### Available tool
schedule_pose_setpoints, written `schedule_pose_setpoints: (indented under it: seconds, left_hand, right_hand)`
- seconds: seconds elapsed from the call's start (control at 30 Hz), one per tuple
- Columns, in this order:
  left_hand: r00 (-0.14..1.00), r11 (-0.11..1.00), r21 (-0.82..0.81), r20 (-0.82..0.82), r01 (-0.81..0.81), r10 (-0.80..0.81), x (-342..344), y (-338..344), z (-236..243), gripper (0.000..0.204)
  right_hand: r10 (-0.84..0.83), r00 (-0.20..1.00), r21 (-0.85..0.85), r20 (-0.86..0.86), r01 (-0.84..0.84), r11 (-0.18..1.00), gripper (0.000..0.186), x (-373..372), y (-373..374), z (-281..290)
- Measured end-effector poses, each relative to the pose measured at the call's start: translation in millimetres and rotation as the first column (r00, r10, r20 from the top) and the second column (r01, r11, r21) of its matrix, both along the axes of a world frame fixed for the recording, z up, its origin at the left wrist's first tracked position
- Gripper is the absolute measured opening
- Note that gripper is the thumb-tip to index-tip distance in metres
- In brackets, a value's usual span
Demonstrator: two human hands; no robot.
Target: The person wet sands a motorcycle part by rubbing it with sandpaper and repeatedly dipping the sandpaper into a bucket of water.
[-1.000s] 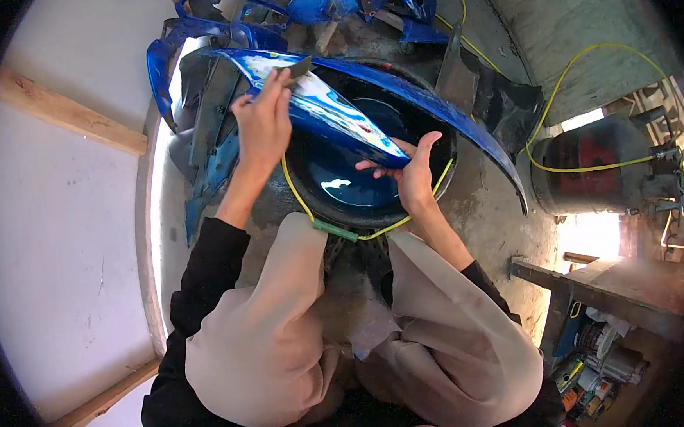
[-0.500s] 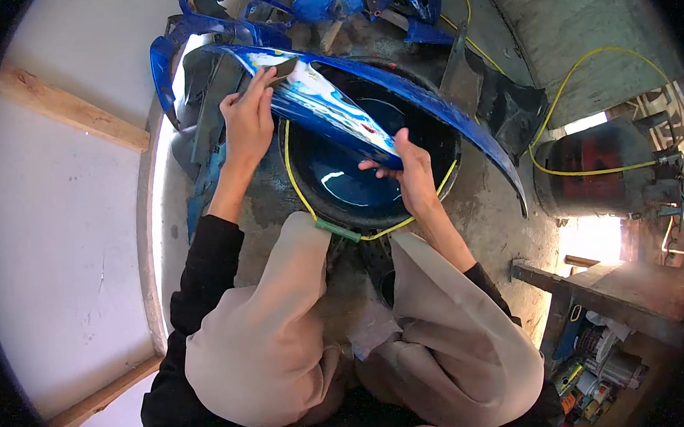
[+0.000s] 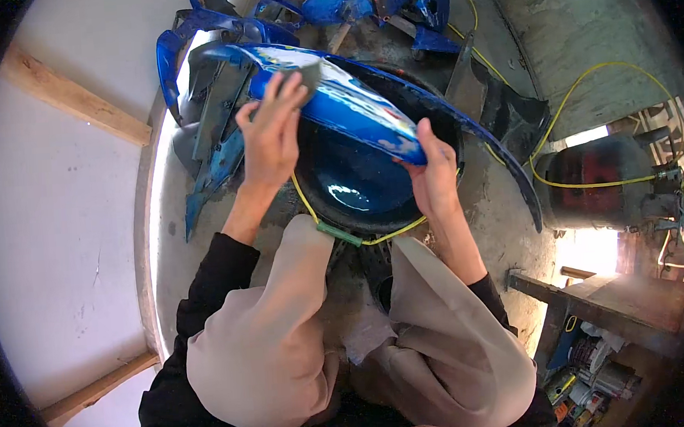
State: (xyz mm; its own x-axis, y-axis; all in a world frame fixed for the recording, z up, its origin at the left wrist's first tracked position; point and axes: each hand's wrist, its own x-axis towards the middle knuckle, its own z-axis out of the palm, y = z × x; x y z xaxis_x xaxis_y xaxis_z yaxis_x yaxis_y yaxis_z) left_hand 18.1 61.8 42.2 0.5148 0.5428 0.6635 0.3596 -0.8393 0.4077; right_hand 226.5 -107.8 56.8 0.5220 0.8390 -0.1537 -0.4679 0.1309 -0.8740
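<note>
A long, curved blue motorcycle body panel [image 3: 356, 125], patched with white and worn paint, is held tilted above a round black basin [image 3: 393, 217] of water. My right hand [image 3: 437, 172] grips the panel's right end, thumb on top and fingers underneath. My left hand [image 3: 271, 136] presses a dark grey-green piece of sandpaper [image 3: 312, 78] against the white patch on the panel's upper left part. Its fingers are slightly blurred. The water in the basin reflects light below the panel.
Several blue body panels [image 3: 337, 6] lie on the floor at the back. Dark plastic panels [image 3: 512, 113] rest right of the basin. A yellow hose [image 3: 559, 118] runs to a dark tank [image 3: 601, 162] at the right. A wooden bench [image 3: 637, 293] stands front right.
The panel has shifted to the right and turned, showing more of its blue side. My left hand has slid right along it with the sandpaper; my right hand moved slightly right.
</note>
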Motion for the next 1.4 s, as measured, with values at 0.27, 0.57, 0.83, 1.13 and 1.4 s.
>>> schedule_pose_setpoints:
  seconds: [0.27,0.57,0.83,1.13,1.4]
  left_hand:
    - [0.883,0.895,0.033,-0.188,0.444,-0.431,26,-61,10,0.037]
    - [0.99,0.997,-0.059,0.129,0.057,-0.049,21,3,34,0.039]
    - [0.994,1.0,-0.01,0.111,0.012,-0.011,43,-9,32,0.04]
    - [0.985,0.984,0.062,0.03,0.166,-0.168,51,-42,34,0.043]
    - [0.999,1.0,-0.028,0.039,0.007,-0.006,44,4,34,0.038]
  right_hand:
    - [-0.086,0.989,-0.037,-0.119,0.082,0.996,0.053,14,1,7]
    - [0.026,0.995,-0.042,-0.093,-0.03,0.999,0.057,6,-1,78]
    - [0.011,0.994,0.003,-0.107,-0.011,1.0,0.056,3,-2,59]
    - [0.017,0.996,-0.035,0.082,-0.014,0.999,0.063,21,9,52]
    - [0.141,0.929,-0.18,0.342,-0.082,0.98,0.065,49,12,76]
